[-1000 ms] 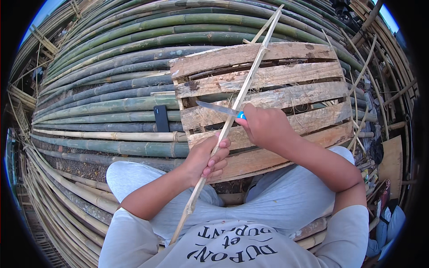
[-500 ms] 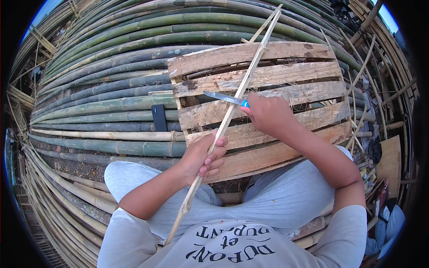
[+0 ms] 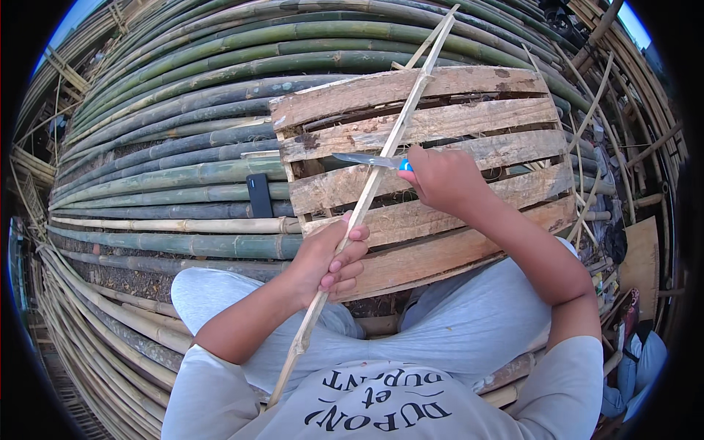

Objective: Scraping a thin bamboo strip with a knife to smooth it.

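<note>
A long pale bamboo strip [image 3: 397, 134] runs slantwise from my lap up past the far edge of a slatted wooden pallet [image 3: 469, 187]. My left hand [image 3: 334, 260] is wrapped round the strip just beyond my lap. In my right hand [image 3: 449, 178] is a knife [image 3: 361, 158] with a blue handle. Its blade points left and lies across the strip over the middle of the pallet. Fingers hide most of the handle.
Rows of green bamboo poles [image 3: 220, 64] spread beyond and left of the pallet. A black phone [image 3: 259, 196] lies on poles left of it. More pale poles [image 3: 110, 323] are at lower left. Thin strips [image 3: 592, 110] and a flat board [image 3: 640, 257] are on the right.
The knife blade has shifted slightly down and rests a little nearer my left hand along the strip. My left hand keeps its grip in nearly the same place.
</note>
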A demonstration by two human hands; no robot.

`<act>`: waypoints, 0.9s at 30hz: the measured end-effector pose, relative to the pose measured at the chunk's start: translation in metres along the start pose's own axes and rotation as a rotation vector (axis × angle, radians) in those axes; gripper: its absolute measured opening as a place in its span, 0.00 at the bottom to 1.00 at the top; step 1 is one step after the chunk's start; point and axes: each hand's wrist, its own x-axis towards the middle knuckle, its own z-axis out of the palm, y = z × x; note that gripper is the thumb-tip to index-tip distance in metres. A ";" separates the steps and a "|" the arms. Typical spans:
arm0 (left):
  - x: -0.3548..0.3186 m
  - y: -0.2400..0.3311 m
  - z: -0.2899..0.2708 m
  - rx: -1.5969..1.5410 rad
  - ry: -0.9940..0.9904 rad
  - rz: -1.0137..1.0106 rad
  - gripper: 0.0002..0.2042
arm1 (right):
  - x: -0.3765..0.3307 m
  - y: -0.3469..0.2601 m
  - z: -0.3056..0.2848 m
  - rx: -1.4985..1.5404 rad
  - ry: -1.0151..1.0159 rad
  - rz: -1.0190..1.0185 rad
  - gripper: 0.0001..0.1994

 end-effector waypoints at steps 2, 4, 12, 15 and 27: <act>0.004 0.003 -0.008 0.072 0.044 0.063 0.17 | -0.006 -0.032 -0.002 0.058 -0.039 0.054 0.19; 0.005 0.003 -0.008 0.053 0.032 0.050 0.17 | -0.007 -0.032 -0.003 0.076 -0.120 -0.060 0.19; 0.006 0.002 -0.011 0.045 0.008 0.024 0.16 | -0.011 -0.042 -0.025 0.191 0.032 0.221 0.21; 0.004 -0.002 -0.007 0.131 -0.016 -0.001 0.17 | -0.007 -0.008 -0.022 0.524 0.072 0.572 0.23; 0.015 -0.010 -0.015 0.240 -0.110 0.049 0.17 | 0.004 -0.010 -0.022 1.264 -0.256 1.074 0.21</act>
